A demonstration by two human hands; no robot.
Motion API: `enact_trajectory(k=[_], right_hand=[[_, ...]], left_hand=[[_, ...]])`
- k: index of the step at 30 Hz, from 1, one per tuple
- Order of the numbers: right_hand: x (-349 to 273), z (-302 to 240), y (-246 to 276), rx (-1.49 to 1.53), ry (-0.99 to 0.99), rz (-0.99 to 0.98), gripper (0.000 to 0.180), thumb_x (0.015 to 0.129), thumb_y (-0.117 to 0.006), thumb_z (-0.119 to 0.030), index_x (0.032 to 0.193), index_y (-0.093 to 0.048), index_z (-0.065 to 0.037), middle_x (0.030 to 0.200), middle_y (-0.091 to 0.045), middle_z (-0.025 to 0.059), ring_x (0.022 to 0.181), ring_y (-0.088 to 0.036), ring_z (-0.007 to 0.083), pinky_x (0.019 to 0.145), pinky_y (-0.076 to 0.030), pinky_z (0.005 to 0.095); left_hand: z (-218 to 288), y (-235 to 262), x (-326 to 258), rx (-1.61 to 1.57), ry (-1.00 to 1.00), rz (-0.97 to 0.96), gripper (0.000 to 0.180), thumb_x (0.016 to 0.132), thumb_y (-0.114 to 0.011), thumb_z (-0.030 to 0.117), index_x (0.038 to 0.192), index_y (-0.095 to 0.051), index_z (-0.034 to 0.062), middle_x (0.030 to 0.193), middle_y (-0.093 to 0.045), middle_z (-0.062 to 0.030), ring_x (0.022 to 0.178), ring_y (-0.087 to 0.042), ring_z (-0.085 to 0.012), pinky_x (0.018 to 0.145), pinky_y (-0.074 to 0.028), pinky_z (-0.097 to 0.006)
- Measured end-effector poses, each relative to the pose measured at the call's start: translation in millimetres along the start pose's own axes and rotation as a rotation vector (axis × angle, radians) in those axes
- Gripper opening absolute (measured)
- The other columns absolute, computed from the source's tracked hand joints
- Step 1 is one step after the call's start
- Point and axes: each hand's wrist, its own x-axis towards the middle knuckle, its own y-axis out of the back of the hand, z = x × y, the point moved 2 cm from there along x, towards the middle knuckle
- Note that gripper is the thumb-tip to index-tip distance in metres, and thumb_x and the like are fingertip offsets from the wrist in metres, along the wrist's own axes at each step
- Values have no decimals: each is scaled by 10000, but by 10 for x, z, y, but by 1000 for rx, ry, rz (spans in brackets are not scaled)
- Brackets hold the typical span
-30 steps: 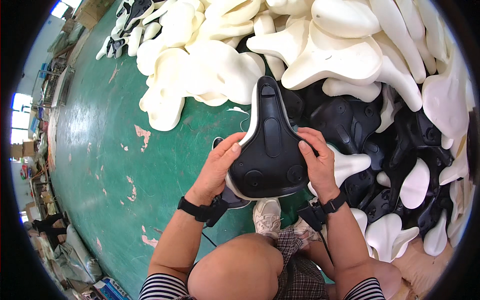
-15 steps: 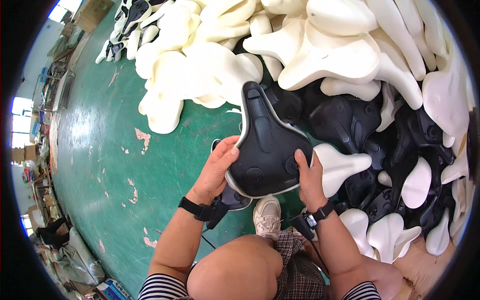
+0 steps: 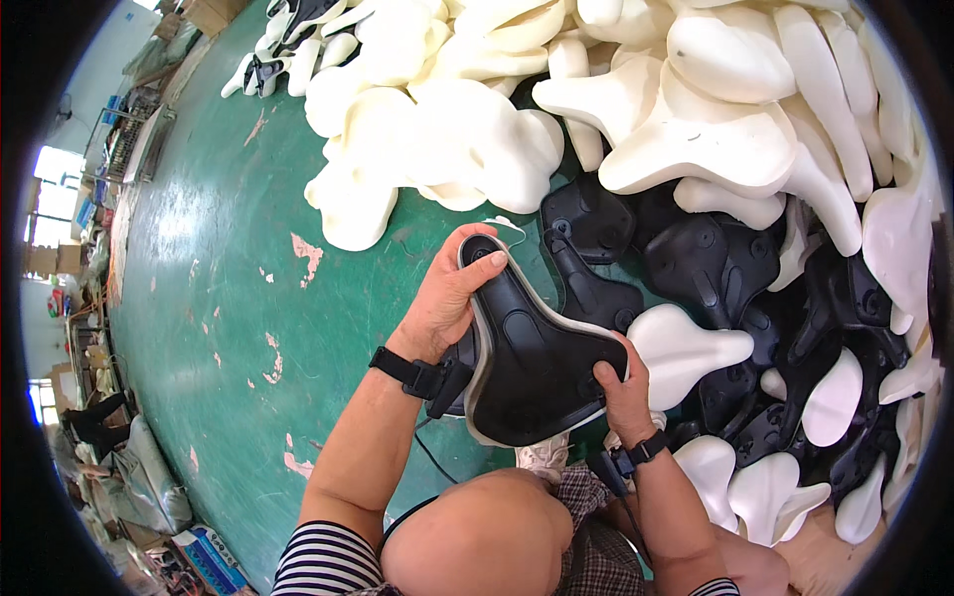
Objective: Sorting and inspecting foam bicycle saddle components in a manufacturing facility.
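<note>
Between my two hands is a bicycle saddle [image 3: 532,363], its black underside facing up and a pale rim of foam showing round the edge. My left hand [image 3: 452,293] is closed round the narrow nose, thumb on the black base. At the wide rear end, my right hand [image 3: 623,389] grips the right edge with its thumb on top. Another dark saddle piece lies partly hidden behind my left wrist. Just right of the held saddle rests a white foam saddle pad [image 3: 686,348]. My fingers under the saddle are hidden.
A large heap of cream foam saddle pads [image 3: 427,139] fills the far side and runs down the right. Black saddle bases [image 3: 686,263] lie among them. The green floor [image 3: 229,328] has worn patches. Shelving and boxes [image 3: 124,149] stand along the left wall.
My left hand has moved from the saddle's left side up to its nose. The saddle has come lower and tilted, nose leaning left. The view has shifted slightly.
</note>
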Motion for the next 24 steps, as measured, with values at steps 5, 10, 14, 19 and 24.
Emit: enact_trajectory(k=[5,10,14,19,24], right_hand=[[-2,65,-9,9,-30,-9,526,845,-708,-263,1262,-508,-11,1091,-601,54,990,-547,133,881,-445,274],[-10,278,48,-131,-6,-35,478,858,-696,-233,1236,-509,-7,1083,-606,54,1019,-534,123,893,-434,275],[175,-3,137,-590,334,49,290,798,-698,-163,1028,-609,-10,908,-592,129,854,-542,309,779,-445,377],[527,-120,1109,-1157,319,196,511,780,-709,-267,1185,-556,2,1161,-572,218,1086,-511,382,941,-415,417],[715,134,1291,-1348,83,33,839,655,-789,-433,1319,-461,-41,1291,-495,245,1204,-453,398,994,-376,464]], left_hand=[[-72,27,-33,-16,-13,39,298,861,-632,20,1123,-495,53,971,-590,-64,878,-647,-231,767,-576,-356],[-232,154,34,135,-46,91,283,868,-634,27,1126,-537,90,927,-604,-10,783,-584,-96,678,-515,-250],[-237,789,-20,168,93,137,304,874,-627,39,1162,-542,85,934,-608,-16,795,-584,-100,695,-507,-255],[-390,1371,-34,801,82,457,478,838,-668,138,1273,-488,55,1141,-554,-123,1030,-554,-229,899,-459,-355],[-433,888,75,1218,-296,391,434,801,-688,149,1196,-560,25,1155,-566,-134,1074,-532,-248,894,-439,-343]])
